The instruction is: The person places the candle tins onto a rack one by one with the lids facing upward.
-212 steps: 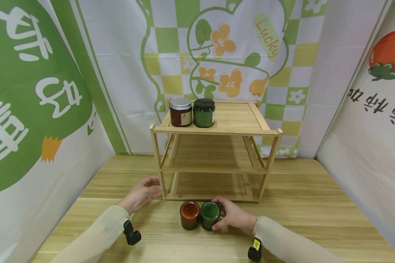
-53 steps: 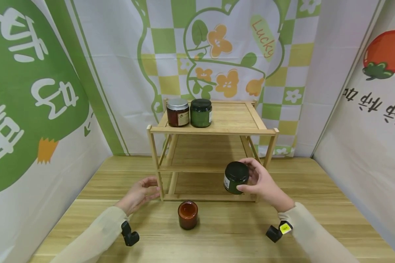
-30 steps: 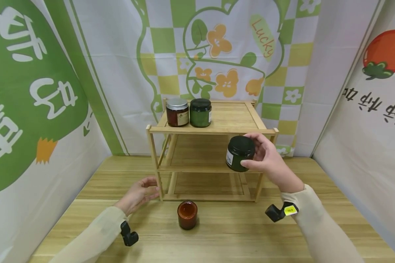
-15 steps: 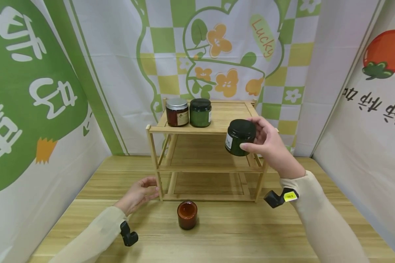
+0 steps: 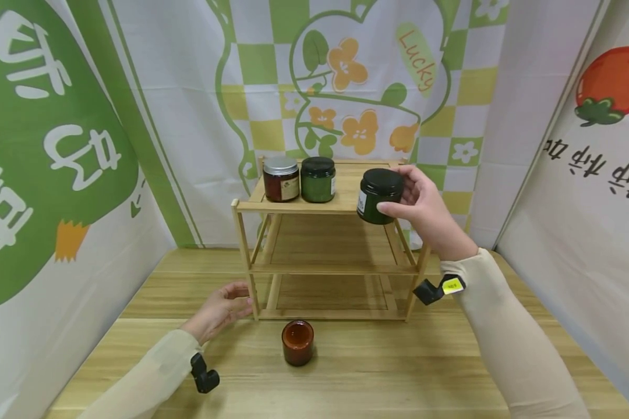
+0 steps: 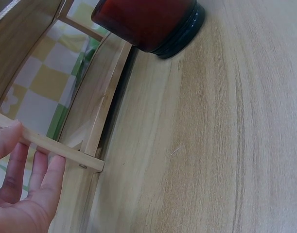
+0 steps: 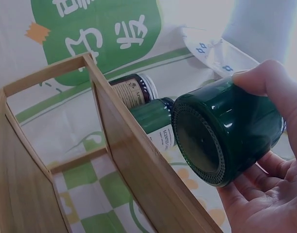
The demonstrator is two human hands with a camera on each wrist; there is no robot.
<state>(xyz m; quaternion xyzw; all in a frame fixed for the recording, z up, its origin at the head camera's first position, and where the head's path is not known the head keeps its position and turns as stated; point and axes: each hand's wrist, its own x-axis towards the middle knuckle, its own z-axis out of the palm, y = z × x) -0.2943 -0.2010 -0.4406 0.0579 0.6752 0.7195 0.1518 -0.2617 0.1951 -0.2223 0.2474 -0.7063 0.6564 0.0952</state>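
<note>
Printed cloth hangs behind and to both sides of a pale wooden table (image 5: 451, 349), with green and white checks, orange flowers and the word "Lucky" at the back. On the table stands a three-tier wooden rack (image 5: 340, 265).

The right hand (image 5: 424, 203) holds a dark green jar (image 5: 380, 195) with a black lid in the air at the level of the rack's top shelf, towards its right front part. Its fingers (image 5: 393, 208) and thumb are curled round the jar's side. In the right wrist view the jar's round base (image 7: 199, 145) faces the camera, clear of the shelf board, with the fingers wrapped under and behind it.

The left hand (image 5: 221, 308) rests at the rack's front left leg near the bottom. In the left wrist view its fingers (image 6: 39, 167) lie fairly straight and relaxed against a thin wooden rail of the rack (image 6: 56, 148), touching it without curling round it.

On the top shelf, at the left, a brown jar with a silver lid (image 5: 281, 179) and a second green jar with a black lid (image 5: 317, 179) stand side by side, close together. A small amber jar (image 5: 297, 342) stands on the table just in front of the rack, between the two arms.
</note>
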